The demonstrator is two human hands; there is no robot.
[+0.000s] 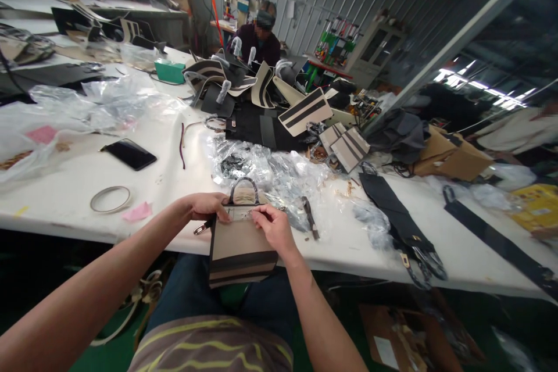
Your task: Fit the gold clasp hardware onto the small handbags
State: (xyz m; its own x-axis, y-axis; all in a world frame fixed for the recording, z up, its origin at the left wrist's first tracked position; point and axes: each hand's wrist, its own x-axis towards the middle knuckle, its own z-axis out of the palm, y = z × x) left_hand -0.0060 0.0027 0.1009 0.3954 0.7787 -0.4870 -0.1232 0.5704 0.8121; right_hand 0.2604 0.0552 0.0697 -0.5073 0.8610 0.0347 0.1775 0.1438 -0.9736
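Note:
A small beige handbag [242, 239] with dark and brown stripes leans at the table's front edge, above my lap. Its wrapped top handle [244, 181] stands up. My left hand [211, 206] grips the bag's upper left corner, thumb on the front. With fingertips pinched together, my right hand [271, 224] touches the clear-covered strip [239, 213] near the bag's top edge. Whatever lies between those fingertips is too small to make out. A metal clasp on a strap [201, 228] sticks out at the bag's left side.
Beyond the bag lie crumpled plastic bags [279, 171] and a pile of striped bag panels [305, 111]. To the left are a black phone [131, 154] and a tape ring [110, 199]. Black straps [396, 209] lie at right. A person [259, 38] sits across the table.

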